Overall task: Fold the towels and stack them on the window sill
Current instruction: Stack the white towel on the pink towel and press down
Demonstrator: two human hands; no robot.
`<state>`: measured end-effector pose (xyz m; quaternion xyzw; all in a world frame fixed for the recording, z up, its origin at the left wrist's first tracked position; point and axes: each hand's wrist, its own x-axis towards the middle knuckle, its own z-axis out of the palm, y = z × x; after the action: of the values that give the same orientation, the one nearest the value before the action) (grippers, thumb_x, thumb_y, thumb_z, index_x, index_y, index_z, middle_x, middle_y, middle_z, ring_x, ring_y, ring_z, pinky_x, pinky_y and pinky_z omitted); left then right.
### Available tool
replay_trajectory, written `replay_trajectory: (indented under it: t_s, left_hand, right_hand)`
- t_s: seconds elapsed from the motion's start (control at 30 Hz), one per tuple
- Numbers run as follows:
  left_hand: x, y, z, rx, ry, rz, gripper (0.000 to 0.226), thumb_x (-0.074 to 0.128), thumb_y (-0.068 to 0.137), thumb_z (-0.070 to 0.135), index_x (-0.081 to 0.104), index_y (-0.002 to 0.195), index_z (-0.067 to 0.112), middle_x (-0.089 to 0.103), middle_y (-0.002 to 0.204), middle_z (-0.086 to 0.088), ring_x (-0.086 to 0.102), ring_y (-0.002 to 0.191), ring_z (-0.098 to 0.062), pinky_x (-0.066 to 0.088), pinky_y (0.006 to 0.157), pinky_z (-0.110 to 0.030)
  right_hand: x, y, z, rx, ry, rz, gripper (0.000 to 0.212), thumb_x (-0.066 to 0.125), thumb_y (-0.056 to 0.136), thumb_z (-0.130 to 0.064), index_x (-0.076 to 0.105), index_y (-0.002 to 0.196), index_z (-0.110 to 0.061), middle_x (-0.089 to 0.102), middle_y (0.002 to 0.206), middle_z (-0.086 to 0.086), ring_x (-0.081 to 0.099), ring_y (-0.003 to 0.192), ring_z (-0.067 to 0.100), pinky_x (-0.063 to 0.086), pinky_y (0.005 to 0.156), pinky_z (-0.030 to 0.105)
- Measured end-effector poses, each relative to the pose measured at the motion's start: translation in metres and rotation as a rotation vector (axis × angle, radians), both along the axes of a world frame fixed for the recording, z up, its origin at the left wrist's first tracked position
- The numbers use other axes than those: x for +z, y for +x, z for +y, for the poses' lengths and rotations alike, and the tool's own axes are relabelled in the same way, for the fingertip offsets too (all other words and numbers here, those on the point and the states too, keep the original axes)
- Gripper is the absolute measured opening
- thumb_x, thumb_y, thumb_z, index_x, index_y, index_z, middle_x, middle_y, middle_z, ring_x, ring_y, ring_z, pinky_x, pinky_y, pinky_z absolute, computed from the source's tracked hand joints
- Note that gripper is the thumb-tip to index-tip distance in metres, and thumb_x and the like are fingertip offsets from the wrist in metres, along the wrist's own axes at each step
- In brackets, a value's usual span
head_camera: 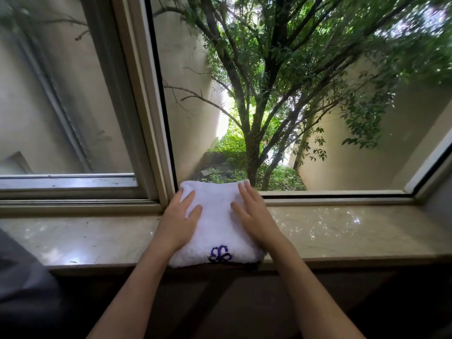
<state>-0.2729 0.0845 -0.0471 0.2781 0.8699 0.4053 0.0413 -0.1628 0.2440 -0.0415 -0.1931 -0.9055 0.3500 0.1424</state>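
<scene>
A folded white towel (215, 223) with a purple embroidered emblem near its front edge lies on the marble window sill (342, 231), its far edge against the window frame. My left hand (179, 220) rests flat on the towel's left side, fingers spread. On the right side my right hand (252, 216) also lies flat, fingers reaching toward the far edge. Neither hand grips the cloth. Whether more towels lie under this one is hidden.
The window frame post (156, 143) rises just left of the towel. Behind the glass stand a tree (252, 118) and pale walls. A dark grey fabric shape (22, 285) sits at the lower left. The sill's front edge (354, 261) runs across the view.
</scene>
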Motion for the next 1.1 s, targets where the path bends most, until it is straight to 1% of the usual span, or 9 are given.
replay_trajectory:
  t_s: [0.13, 0.27, 0.47, 0.6, 0.7, 0.8, 0.87, 0.97, 1.1]
  left_hand:
    - [-0.009, -0.001, -0.003, 0.003, 0.064, -0.078, 0.049, 0.050, 0.096, 0.026, 0.039, 0.144, 0.020, 0.024, 0.157, 0.001, 0.023, 0.143, -0.013, 0.017, 0.108, -0.021]
    - [-0.010, -0.007, -0.014, -0.053, 0.459, -0.504, 0.058, 0.061, 0.086, 0.022, 0.041, 0.140, 0.027, 0.053, 0.139, -0.001, 0.057, 0.117, -0.014, 0.049, 0.091, -0.029]
    - [-0.015, 0.001, -0.009, -0.040, 0.566, -0.617, 0.036, 0.041, 0.096, 0.006, 0.045, 0.130, 0.017, 0.059, 0.110, 0.005, 0.062, 0.080, 0.012, 0.044, 0.058, -0.003]
    - [-0.014, 0.000, -0.005, 0.011, 0.543, -0.629, 0.035, 0.041, 0.097, 0.012, 0.045, 0.131, 0.021, 0.054, 0.122, -0.001, 0.052, 0.107, -0.011, 0.040, 0.071, -0.015]
    - [-0.010, -0.001, -0.006, 0.012, 0.564, -0.558, 0.043, 0.042, 0.097, 0.009, 0.039, 0.138, 0.021, 0.055, 0.117, 0.010, 0.053, 0.101, -0.005, 0.042, 0.074, -0.010]
    - [-0.011, -0.003, -0.005, 0.005, 0.555, -0.521, 0.050, 0.044, 0.099, 0.013, 0.030, 0.147, 0.021, 0.044, 0.135, 0.011, 0.045, 0.118, -0.006, 0.039, 0.076, -0.007]
    - [-0.017, -0.006, -0.004, -0.014, 0.503, -0.512, 0.049, 0.045, 0.098, 0.012, 0.036, 0.146, 0.019, 0.046, 0.139, 0.007, 0.044, 0.124, -0.007, 0.038, 0.072, -0.004]
    - [-0.013, -0.010, -0.003, -0.015, 0.453, -0.494, 0.046, 0.045, 0.097, 0.009, 0.043, 0.142, 0.018, 0.055, 0.127, 0.005, 0.052, 0.112, -0.007, 0.040, 0.064, 0.000]
    - [-0.006, -0.012, -0.007, 0.048, 0.302, -0.222, 0.057, 0.051, 0.091, 0.010, 0.038, 0.145, 0.024, 0.046, 0.141, 0.006, 0.042, 0.121, -0.006, 0.032, 0.099, -0.021]
  right_hand:
    - [-0.016, 0.002, -0.002, -0.055, -0.337, 0.029, 0.058, 0.039, 0.101, -0.026, 0.016, 0.152, -0.011, 0.018, 0.156, -0.009, 0.019, 0.141, 0.004, 0.010, 0.106, 0.011]
    - [-0.028, 0.006, 0.010, -0.134, -0.646, 0.162, 0.055, 0.048, 0.096, -0.024, 0.031, 0.148, -0.023, 0.041, 0.144, -0.009, 0.044, 0.130, 0.012, 0.041, 0.098, 0.023]
    - [-0.035, 0.002, 0.003, -0.077, -0.788, 0.236, 0.054, 0.040, 0.098, -0.009, 0.030, 0.148, -0.027, 0.050, 0.136, -0.007, 0.055, 0.106, -0.003, 0.047, 0.072, 0.007]
    - [-0.034, 0.000, 0.001, -0.040, -0.754, 0.191, 0.064, 0.047, 0.090, -0.026, 0.024, 0.148, -0.039, 0.045, 0.145, -0.009, 0.049, 0.126, 0.010, 0.045, 0.101, 0.031]
    - [-0.031, 0.002, 0.007, -0.067, -0.785, 0.211, 0.054, 0.046, 0.095, -0.023, 0.032, 0.146, -0.037, 0.050, 0.141, -0.010, 0.054, 0.120, 0.009, 0.048, 0.096, 0.031]
    - [-0.029, 0.007, 0.006, -0.103, -0.774, 0.209, 0.057, 0.046, 0.098, -0.028, 0.025, 0.150, -0.032, 0.036, 0.148, -0.016, 0.044, 0.129, 0.008, 0.039, 0.106, 0.032]
    - [-0.031, 0.008, 0.003, -0.052, -0.685, 0.127, 0.060, 0.046, 0.098, -0.035, 0.019, 0.152, -0.033, 0.023, 0.155, -0.017, 0.029, 0.140, 0.007, 0.025, 0.117, 0.035]
    - [-0.031, 0.008, 0.007, -0.035, -0.690, 0.080, 0.061, 0.047, 0.095, -0.040, 0.021, 0.150, -0.038, 0.029, 0.152, -0.016, 0.036, 0.136, 0.009, 0.030, 0.115, 0.037]
    - [-0.019, 0.007, 0.010, -0.047, -0.406, 0.159, 0.051, 0.049, 0.093, -0.026, 0.037, 0.142, -0.036, 0.044, 0.140, -0.013, 0.042, 0.131, 0.013, 0.036, 0.110, 0.036]
